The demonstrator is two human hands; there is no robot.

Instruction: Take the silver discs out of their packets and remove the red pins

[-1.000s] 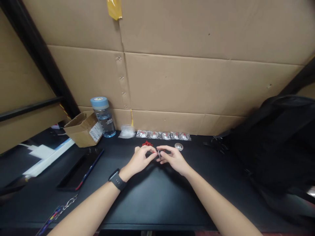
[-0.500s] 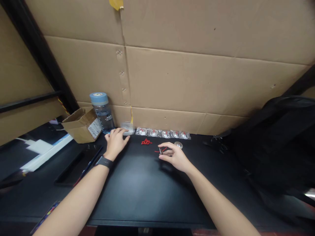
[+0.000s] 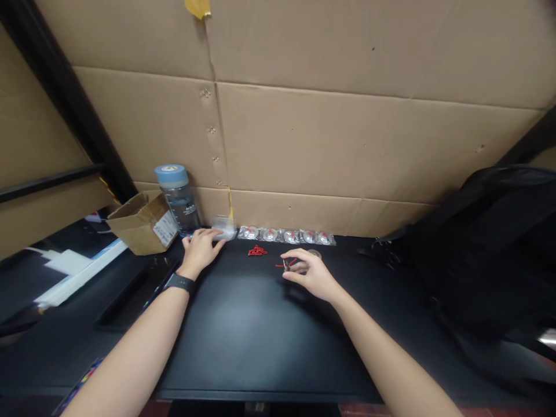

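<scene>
Just right of the frame's centre, the right hand (image 3: 310, 273) pinched a small metal piece with a red cord (image 3: 287, 264) between thumb and fingertips, slightly above the black desk (image 3: 260, 336). It looked light, hard and slippery, its cord limp; best gripped by the metal rim, not the thread. The left hand (image 3: 198, 250) lay with loosely spread fingers on a clear plastic bag (image 3: 223, 227) by the water bottle (image 3: 177, 198), pressing but not clenched. A second earlier both hands had met over the piece; half a second ago the left already rested there, and only the view shifted since.
</scene>
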